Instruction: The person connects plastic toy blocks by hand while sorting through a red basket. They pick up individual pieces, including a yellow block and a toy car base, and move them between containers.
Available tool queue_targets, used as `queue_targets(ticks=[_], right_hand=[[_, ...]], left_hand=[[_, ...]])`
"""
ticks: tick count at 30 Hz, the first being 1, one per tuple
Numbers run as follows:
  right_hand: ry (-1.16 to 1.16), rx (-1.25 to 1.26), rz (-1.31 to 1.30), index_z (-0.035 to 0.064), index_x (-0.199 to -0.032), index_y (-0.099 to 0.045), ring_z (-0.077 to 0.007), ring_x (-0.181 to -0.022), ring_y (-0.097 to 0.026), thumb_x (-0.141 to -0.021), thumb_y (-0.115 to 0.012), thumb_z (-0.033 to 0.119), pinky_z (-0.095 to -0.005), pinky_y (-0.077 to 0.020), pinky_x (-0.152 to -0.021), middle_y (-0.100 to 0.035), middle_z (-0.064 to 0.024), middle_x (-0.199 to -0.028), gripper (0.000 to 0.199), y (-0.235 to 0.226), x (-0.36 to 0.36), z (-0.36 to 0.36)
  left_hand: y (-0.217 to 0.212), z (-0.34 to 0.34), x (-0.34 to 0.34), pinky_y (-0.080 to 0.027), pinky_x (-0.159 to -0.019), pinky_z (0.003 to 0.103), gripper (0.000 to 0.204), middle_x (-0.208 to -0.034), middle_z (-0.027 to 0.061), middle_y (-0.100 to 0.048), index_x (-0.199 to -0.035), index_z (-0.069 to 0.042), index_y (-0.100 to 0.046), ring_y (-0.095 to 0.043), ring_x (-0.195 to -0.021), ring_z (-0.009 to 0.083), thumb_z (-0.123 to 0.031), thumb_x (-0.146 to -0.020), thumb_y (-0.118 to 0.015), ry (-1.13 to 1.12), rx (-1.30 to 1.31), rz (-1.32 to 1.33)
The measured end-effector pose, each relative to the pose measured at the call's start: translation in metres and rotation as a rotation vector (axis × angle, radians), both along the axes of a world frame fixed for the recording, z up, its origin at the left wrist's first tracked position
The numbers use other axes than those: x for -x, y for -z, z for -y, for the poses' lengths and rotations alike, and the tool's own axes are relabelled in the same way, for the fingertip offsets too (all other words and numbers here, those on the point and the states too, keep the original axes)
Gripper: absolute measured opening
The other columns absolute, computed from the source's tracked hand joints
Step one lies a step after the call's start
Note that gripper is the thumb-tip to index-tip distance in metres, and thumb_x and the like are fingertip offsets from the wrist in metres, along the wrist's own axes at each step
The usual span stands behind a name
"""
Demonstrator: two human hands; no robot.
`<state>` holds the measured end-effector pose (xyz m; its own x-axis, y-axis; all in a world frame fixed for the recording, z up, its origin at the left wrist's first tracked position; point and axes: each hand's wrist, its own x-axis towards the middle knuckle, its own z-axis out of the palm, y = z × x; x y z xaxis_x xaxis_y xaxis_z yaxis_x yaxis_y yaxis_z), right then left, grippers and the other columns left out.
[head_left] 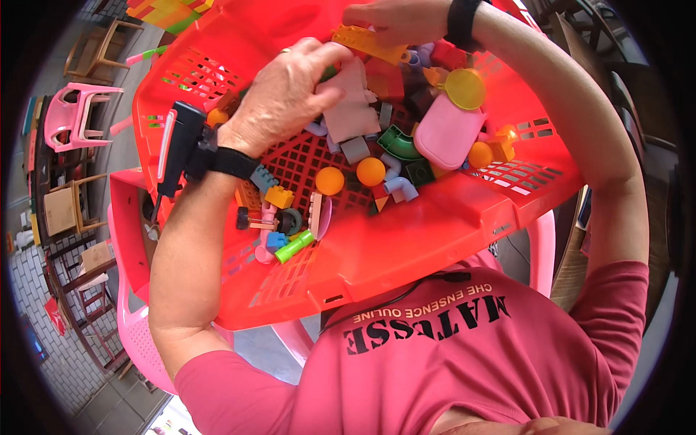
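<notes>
Basket: glossy smooth plastic; shirt: matt cloth.

Pink chair — wooden chairs nearby

The plastic basket was bright red, patterned with square-holed lattice. The strip was orange, the notched flat piece pale pink. Two balls were orange, the round-cornered case candy pink, the disc yellow, the curved channel dark green, the short tube lime. Black and cream lettering marked the raspberry T-shirt; both wristbands were black, the chair pink.
</notes>
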<state>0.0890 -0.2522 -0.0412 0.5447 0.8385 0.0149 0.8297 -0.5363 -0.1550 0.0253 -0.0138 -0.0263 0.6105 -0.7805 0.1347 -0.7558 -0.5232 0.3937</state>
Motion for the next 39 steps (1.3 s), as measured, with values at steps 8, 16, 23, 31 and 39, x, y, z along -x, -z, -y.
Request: queue_targets(ticks=[8,16,23,31,39], right_hand=[[-0.119,0.216,0.107,-0.0017,-0.111,-0.056,-0.0312,-0.097,-0.063,-0.083,-0.058,0.019,-0.0381,-0.0517,-0.08,-0.062,-0.0245,-0.097,0.034,0.006,-0.005,-0.003],[-0.121,0.149,0.071,-0.0004,-0.112,-0.056,-0.0315,-0.098,-0.062,-0.083,-0.058,0.018,-0.0384,-0.0512,-0.081,-0.062,-0.0236,-0.1,0.034,0.012,0.002,-0.001],[-0.114,0.127,0.045,0.0007,-0.114,-0.056,-0.0317,-0.099,-0.062,-0.083,-0.057,0.017,-0.0387,-0.0507,-0.082,-0.062,-0.0228,-0.102,0.035,0.013,0.002,-0.001],[-0.103,0.087,-0.012,0.002,-0.115,-0.057,-0.0319,-0.099,-0.062,-0.083,-0.057,0.017,-0.0391,-0.0502,-0.083,-0.062,-0.0219,-0.105,0.036,0.007,0.004,0.001],[-0.087,0.072,-0.066,0.0033,-0.117,-0.057,-0.0322,-0.1,-0.061,-0.083,-0.056,0.016,-0.0395,-0.0497,-0.084,-0.062,-0.021,-0.108,0.036,-0.003,0.005,0.0]], left_hand=[[0.014,0.022,0.048,-0.044,-0.093,0.042,0.041,-0.108,0.0117,-0.055,-0.103,-0.01,-0.064,-0.053,-0.107,0.0318,-0.008,-0.063,-0.071,0.303,-0.094,0.035],[0.012,0.014,0.038,-0.046,-0.086,0.041,0.045,-0.106,0.0102,-0.054,-0.107,-0.015,-0.06,-0.054,-0.1,0.0323,0.001,-0.066,-0.068,0.27,-0.24,0.015],[0.008,0.015,0.034,-0.049,-0.078,0.041,0.041,-0.099,0.0095,-0.056,-0.104,-0.014,-0.059,-0.057,-0.093,0.0328,0.005,-0.067,-0.063,0.278,-0.25,-0.056],[0.009,0.013,0.028,-0.05,-0.072,0.042,0.035,-0.096,0.0103,-0.057,-0.099,-0.012,-0.055,-0.059,-0.084,0.0349,0.006,-0.069,-0.057,0.269,-0.155,0.106],[-0.018,0.008,0.013,-0.049,-0.065,0.043,0.016,-0.082,0.0136,-0.062,-0.096,-0.007,-0.052,-0.063,-0.079,0.0334,-0.011,-0.081,-0.058,-0.1,-0.116,0.266]])
